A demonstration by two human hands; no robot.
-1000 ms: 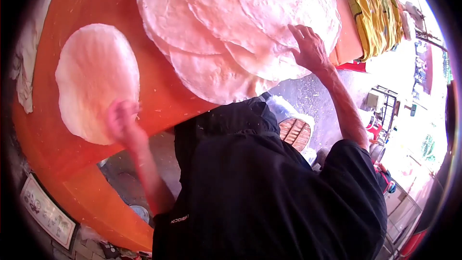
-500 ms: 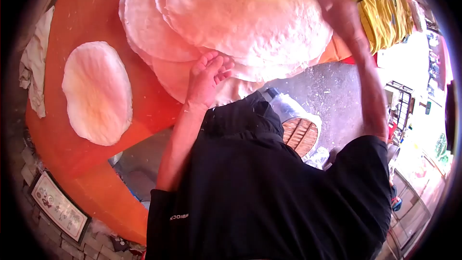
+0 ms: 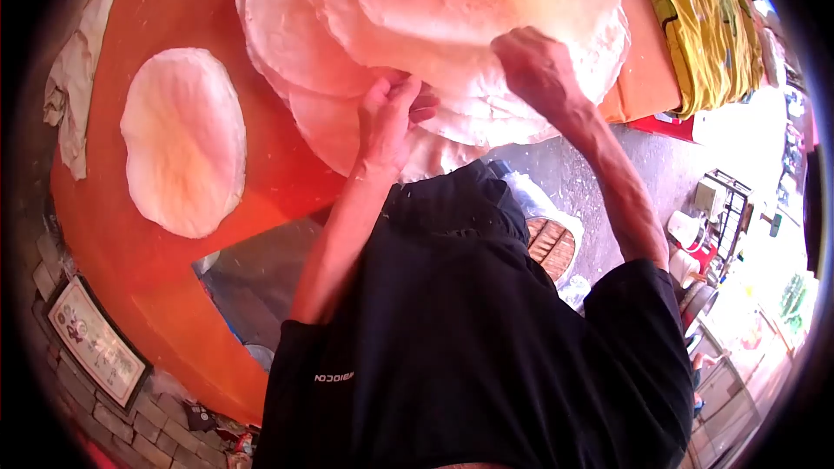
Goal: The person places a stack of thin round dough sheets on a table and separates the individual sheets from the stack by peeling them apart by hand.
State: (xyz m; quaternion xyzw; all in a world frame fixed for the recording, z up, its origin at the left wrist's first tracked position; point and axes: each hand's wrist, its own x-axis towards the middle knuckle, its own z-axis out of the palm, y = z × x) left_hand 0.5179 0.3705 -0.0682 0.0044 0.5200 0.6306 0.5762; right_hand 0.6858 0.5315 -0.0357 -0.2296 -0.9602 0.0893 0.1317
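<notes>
Plainly, dough sheets [image 3: 443,13] (overlapping) underlie the right grip [image 3: 537,69].

I can count two hands [image 3: 537,74], one orange surface [image 3: 282,178], one dough sheet [image 3: 185,143] lying alone, at least four overlapping larger sheets [image 3: 282,30], one yellow cloth bundle [image 3: 708,35], one pale cloth [image 3: 76,82], one framed panel [image 3: 97,343] and one slatted round top [image 3: 552,245].
</notes>
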